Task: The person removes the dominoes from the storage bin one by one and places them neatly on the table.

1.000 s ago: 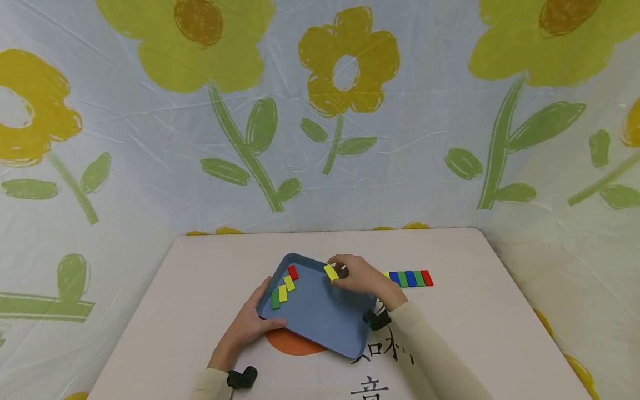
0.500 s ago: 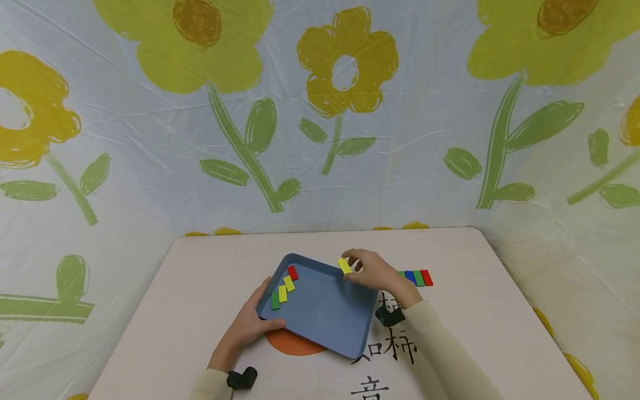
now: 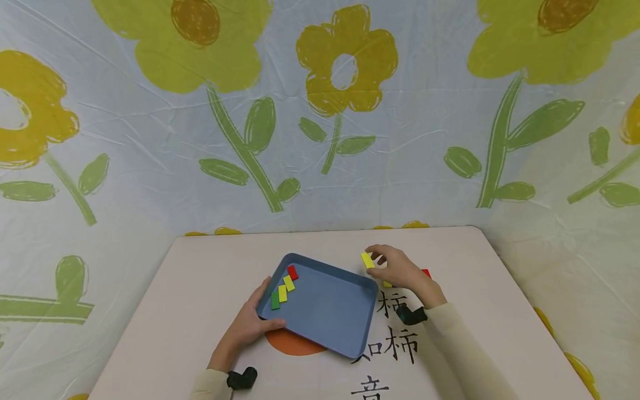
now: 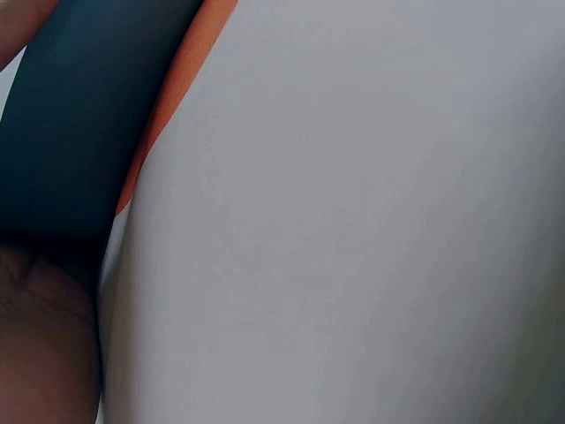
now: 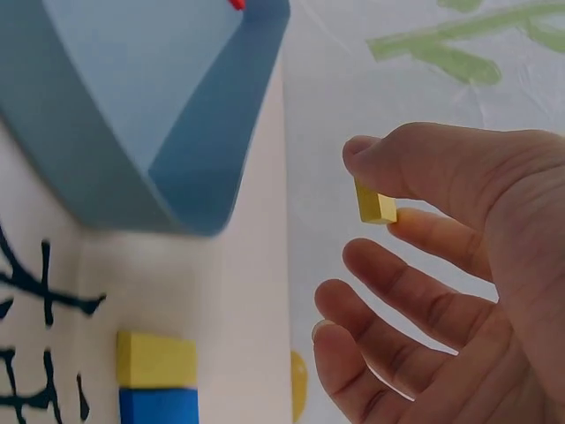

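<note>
My left hand (image 3: 248, 321) grips the left corner of a blue tray (image 3: 325, 314), thumb along the near rim and fingers at the left side. Inside the tray's left end lie a red block (image 3: 293, 272), two yellow blocks (image 3: 283, 293) and a green block (image 3: 275, 300). Beyond the tray's right corner, my right hand (image 3: 400, 270) pinches a yellow block (image 3: 367, 260) between thumb and index finger, raised above the table. The right wrist view shows that block (image 5: 377, 208) end-on, with the other fingers loosely curled.
A row of coloured blocks lies right of the tray, mostly hidden by my right hand; a yellow block (image 5: 157, 360) and a blue block (image 5: 159, 406) show in the right wrist view. Black characters (image 3: 401, 344) and an orange shape (image 3: 295, 343) mark the white table (image 3: 210, 266).
My right hand has moved right with the yellow block, from above the tray to beyond its right corner, over the row. The left hand and tray have stayed in place.
</note>
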`<move>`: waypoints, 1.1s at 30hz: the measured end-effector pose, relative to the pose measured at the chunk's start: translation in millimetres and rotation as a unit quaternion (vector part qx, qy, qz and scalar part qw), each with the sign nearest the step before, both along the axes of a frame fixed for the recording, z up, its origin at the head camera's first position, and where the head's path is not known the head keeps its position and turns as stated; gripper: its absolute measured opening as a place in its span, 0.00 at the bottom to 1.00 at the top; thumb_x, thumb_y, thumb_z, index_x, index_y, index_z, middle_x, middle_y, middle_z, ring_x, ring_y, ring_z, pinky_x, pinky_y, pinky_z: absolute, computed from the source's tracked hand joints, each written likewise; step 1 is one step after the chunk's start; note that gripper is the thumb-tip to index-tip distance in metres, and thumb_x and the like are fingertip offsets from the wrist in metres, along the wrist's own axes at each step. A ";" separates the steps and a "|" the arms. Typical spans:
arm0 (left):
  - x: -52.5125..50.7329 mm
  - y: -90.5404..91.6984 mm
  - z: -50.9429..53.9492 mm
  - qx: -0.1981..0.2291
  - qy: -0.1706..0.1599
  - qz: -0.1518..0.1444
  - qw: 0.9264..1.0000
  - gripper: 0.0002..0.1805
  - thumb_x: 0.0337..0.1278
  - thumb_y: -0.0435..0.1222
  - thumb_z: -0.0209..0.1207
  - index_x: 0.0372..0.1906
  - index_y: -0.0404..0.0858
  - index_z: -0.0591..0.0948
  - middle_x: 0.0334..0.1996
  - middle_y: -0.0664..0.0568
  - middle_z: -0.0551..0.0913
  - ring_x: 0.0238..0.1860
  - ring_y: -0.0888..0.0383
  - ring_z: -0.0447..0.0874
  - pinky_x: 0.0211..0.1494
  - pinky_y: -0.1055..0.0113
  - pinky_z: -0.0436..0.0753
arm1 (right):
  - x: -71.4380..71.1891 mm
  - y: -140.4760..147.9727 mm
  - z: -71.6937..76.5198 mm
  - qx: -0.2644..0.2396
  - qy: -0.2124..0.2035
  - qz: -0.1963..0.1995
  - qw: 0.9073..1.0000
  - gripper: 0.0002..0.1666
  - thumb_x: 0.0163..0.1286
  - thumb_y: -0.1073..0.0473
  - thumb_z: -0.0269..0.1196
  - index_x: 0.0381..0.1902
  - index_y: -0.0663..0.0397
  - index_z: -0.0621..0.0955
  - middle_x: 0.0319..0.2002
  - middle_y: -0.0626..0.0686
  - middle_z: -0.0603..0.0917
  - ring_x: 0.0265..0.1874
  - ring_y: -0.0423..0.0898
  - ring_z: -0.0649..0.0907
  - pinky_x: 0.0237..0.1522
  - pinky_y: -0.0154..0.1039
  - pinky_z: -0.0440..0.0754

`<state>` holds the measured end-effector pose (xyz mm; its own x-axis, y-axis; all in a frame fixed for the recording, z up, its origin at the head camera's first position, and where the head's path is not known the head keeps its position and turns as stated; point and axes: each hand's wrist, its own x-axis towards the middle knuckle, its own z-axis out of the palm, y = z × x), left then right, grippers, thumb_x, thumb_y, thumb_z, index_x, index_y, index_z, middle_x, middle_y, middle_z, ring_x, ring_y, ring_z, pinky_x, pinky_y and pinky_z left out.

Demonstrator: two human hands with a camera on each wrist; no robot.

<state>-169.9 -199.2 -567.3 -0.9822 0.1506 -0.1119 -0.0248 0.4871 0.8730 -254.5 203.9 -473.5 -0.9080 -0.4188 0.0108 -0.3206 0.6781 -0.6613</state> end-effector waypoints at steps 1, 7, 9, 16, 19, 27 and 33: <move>0.2 -0.1 0.1 0.000 -0.001 0.001 1.000 0.63 0.45 0.50 0.78 0.84 0.53 0.52 0.83 0.47 0.53 0.82 0.40 0.51 0.79 0.31 0.54 | 0.1 2.6 -0.8 0.000 0.000 -0.003 1.000 0.32 0.69 0.58 0.70 0.68 0.63 0.75 0.56 0.62 0.82 0.52 0.58 0.83 0.50 0.52 0.85; 0.1 -0.8 -0.6 -0.004 -0.001 0.004 1.000 0.63 0.45 0.51 0.78 0.84 0.55 0.52 0.83 0.47 0.53 0.82 0.40 0.52 0.79 0.31 0.54 | 0.6 13.5 -7.5 0.003 0.001 -0.012 1.000 0.32 0.69 0.57 0.70 0.67 0.64 0.76 0.55 0.62 0.83 0.52 0.59 0.83 0.49 0.52 0.86; 0.0 -1.0 -1.3 -0.004 -0.002 0.003 1.000 0.63 0.45 0.51 0.78 0.84 0.55 0.51 0.83 0.47 0.53 0.82 0.40 0.51 0.79 0.31 0.54 | 1.5 16.1 -9.8 0.001 -0.001 -0.009 1.000 0.32 0.69 0.58 0.70 0.67 0.65 0.75 0.54 0.63 0.83 0.51 0.60 0.83 0.48 0.51 0.86; 0.3 -0.7 -2.7 -0.003 -0.006 0.002 1.000 0.64 0.45 0.52 0.78 0.84 0.56 0.50 0.83 0.48 0.52 0.82 0.40 0.50 0.79 0.31 0.53 | 5.7 22.8 -18.1 0.003 0.002 -0.005 1.000 0.31 0.69 0.59 0.70 0.65 0.65 0.76 0.51 0.64 0.84 0.48 0.60 0.85 0.45 0.50 0.87; 0.1 -0.5 -2.7 -0.004 -0.004 0.000 1.000 0.64 0.45 0.52 0.78 0.84 0.56 0.50 0.83 0.48 0.52 0.82 0.40 0.51 0.79 0.31 0.54 | 7.8 26.6 -20.2 0.009 0.003 -0.013 1.000 0.30 0.68 0.59 0.71 0.64 0.65 0.77 0.50 0.63 0.84 0.47 0.59 0.86 0.45 0.51 0.87; 0.3 -0.3 0.1 0.005 0.009 -0.007 1.000 0.63 0.45 0.49 0.79 0.84 0.55 0.51 0.83 0.47 0.52 0.82 0.40 0.52 0.79 0.31 0.55 | 10.4 45.5 -20.6 0.027 0.001 -0.035 0.999 0.32 0.68 0.58 0.70 0.66 0.66 0.75 0.52 0.65 0.83 0.49 0.60 0.85 0.50 0.56 0.86; 1.0 -0.6 0.1 0.008 0.011 -0.010 1.000 0.63 0.46 0.47 0.79 0.84 0.55 0.51 0.83 0.47 0.52 0.82 0.40 0.52 0.78 0.31 0.56 | 9.7 65.3 -19.7 0.040 -0.002 -0.053 0.998 0.32 0.68 0.59 0.70 0.66 0.66 0.76 0.53 0.65 0.83 0.50 0.60 0.85 0.48 0.55 0.87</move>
